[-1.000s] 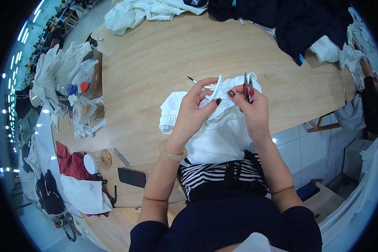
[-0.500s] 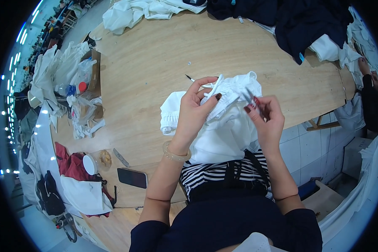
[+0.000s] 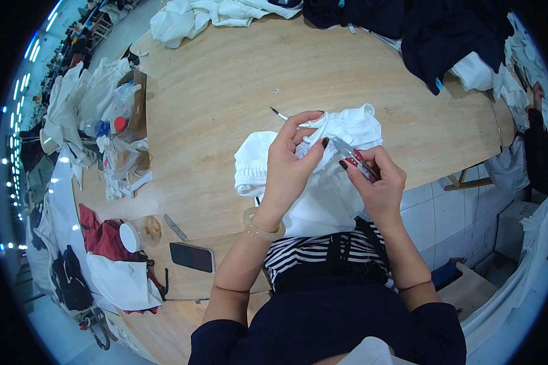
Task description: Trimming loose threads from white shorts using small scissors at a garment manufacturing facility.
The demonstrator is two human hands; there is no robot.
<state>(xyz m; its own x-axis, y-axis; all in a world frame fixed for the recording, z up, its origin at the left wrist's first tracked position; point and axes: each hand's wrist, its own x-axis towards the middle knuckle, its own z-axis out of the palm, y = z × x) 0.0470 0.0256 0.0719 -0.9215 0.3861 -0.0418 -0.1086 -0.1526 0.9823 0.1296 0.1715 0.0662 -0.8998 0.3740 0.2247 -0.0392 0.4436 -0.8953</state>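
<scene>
A white garment with gathered elastic edges lies bunched over the near table edge and my lap. My left hand pinches its gathered band, and a white drawcord loops by the fingertips. In my right hand are small thread snips with red on the handles. Their blades point up and left at the cloth beside my left thumb; whether they touch it I cannot tell. A dark-tipped white pen-like stick pokes out past my left fingers.
On the left lie a phone, a grey cutter-like tool, a clear jar with white lid and red cloth. A box with plastic bags stands beyond. White and navy garments line the far edge. Another person's arm shows right.
My right hand has moved left and slightly down, bringing the snips' blades close to the cloth at my left thumb. My left hand has shifted slightly right, still holding the garment.
</scene>
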